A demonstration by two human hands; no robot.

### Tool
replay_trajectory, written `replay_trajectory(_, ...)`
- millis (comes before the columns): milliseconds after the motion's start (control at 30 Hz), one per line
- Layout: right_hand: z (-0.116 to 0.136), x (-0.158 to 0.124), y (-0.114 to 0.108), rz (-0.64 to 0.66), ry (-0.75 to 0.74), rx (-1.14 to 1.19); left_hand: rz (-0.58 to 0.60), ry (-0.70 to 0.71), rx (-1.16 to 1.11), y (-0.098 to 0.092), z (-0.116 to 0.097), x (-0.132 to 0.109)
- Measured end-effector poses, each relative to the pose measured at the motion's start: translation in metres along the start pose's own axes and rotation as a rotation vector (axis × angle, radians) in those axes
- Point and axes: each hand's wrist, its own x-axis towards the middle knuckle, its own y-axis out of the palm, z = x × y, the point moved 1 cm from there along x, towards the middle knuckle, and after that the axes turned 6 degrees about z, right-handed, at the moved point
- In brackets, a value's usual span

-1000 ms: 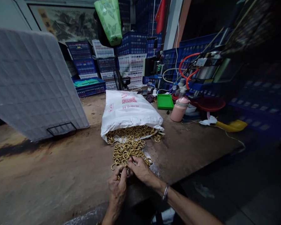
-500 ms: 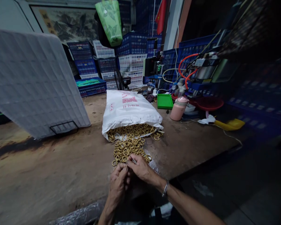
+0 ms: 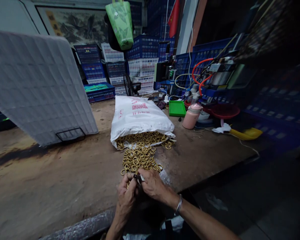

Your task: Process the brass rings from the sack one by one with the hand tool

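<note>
Many brass-coloured rings point(image 3: 137, 157) spill from the open mouth of a white sack point(image 3: 142, 115) onto the brown table. Just in front of the pile, my left hand point(image 3: 127, 191) is closed, with a ring partly showing between its fingers. My right hand point(image 3: 152, 183) meets it from the right, its fingers closed on a small dark and pale object point(image 3: 139, 178) too small to name. That object reaches to the left fingertips. A metal bracelet circles my right wrist.
A white padded panel point(image 3: 45, 90) stands at the left. Behind the sack are stacked crates point(image 3: 143, 66). A green tray point(image 3: 177, 108), a pink bottle point(image 3: 191, 116) and a yellow scoop point(image 3: 247, 134) lie to the right, near a machine with orange hoses.
The small dark and pale object now shows between my fingertips, where a thin grey tip showed before. A ring has come into view in my left hand. The view has shifted slightly.
</note>
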Motion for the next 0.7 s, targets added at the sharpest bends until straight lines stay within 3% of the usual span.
replay_trajectory(367, -0.006, 0.001, 0.008, 0.054, 0.011, -0.107, 0.018, 0.076, -0.019, 0.002, -0.001, -0.003)
replay_trajectory(700, 0.007, 0.014, -0.008, 0.022, 0.093, -0.160, 0.047, -0.007, -0.147, -0.004, -0.014, -0.014)
